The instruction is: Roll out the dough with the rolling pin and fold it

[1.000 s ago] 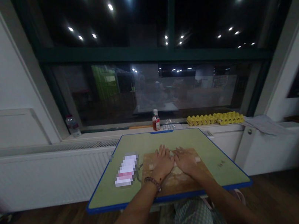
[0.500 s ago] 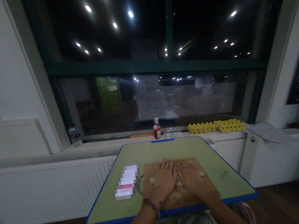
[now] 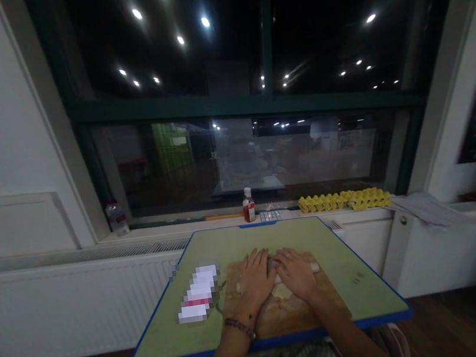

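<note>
My left hand (image 3: 256, 278) and my right hand (image 3: 295, 272) lie palm down, side by side, on a pale rolling pin (image 3: 315, 268). The fingers of both are stretched forward and open, pressing rather than wrapped round it. Only the pin's two ends show past my hands; its middle is covered. Between my wrists a flat pale piece of dough (image 3: 282, 291) shows, its far part hidden by my hands. Under it lies a wooden board (image 3: 281, 320) with light floury smears. A beaded bracelet (image 3: 239, 326) circles my left wrist.
A green table (image 3: 363, 297) with a blue rim carries the board. A blurred-out phone-like object (image 3: 199, 294) lies left of it. On the windowsill stand a small red-labelled bottle (image 3: 248, 205), yellow egg trays (image 3: 344, 201) and a plastic bottle (image 3: 116, 219). A radiator (image 3: 83, 309) runs behind.
Both hands have rolled the pin slightly forward, away from me, and moved a little apart at the fingertips. More of the dough shows between my wrists. The view has shifted slightly.
</note>
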`<state>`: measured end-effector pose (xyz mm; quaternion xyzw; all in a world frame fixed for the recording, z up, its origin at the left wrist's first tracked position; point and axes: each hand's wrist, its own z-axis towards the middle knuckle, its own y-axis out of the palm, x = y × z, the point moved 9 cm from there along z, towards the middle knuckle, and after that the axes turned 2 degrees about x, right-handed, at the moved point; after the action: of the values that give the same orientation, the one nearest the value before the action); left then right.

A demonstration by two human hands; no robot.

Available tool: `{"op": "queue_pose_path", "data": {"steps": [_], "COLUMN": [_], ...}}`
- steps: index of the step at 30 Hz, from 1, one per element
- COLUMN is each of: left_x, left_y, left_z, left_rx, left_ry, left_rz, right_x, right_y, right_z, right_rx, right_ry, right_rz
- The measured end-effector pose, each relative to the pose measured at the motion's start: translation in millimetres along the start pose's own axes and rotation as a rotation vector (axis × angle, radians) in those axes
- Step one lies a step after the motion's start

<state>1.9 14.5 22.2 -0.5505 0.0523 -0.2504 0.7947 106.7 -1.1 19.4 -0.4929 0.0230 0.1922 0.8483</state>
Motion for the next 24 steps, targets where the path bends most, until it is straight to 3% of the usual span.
{"op": "queue_pose_path", "data": {"steps": [4, 7, 11, 17, 24], "left_x": [-7.1, -7.6, -3.2, 20.5, 22.1], "left_y": [-10.0, -17.6, -18.7, -15.0, 2.2], "left_z": [-3.8, -12.7, -36.2, -60.6, -56.5], "left_rx": [-0.008, 0.005, 0.019, 0.020, -0.155], "left_ry": [0.003, -0.025, -0.103, 0.054, 0.096], "left_rz": [-0.007, 0.003, -0.059, -0.165, -0.186], "right_x": [-9.6, -7.2, -1.8, 11.0, 29.6], "right_y": [-8.4, -10.2, -3.4, -10.2, -28.7], "right_z": [-15.2, -20.5, -18.9, -16.5, -18.2], "right_rx": [-0.081, -0.117, -0.121, -0.089, -0.028], "right_ry": [-0.190, -0.209, -0.164, 0.013, 0.236], "right_rz": [0.081, 0.074, 0.051, -0.064, -0.247]}}
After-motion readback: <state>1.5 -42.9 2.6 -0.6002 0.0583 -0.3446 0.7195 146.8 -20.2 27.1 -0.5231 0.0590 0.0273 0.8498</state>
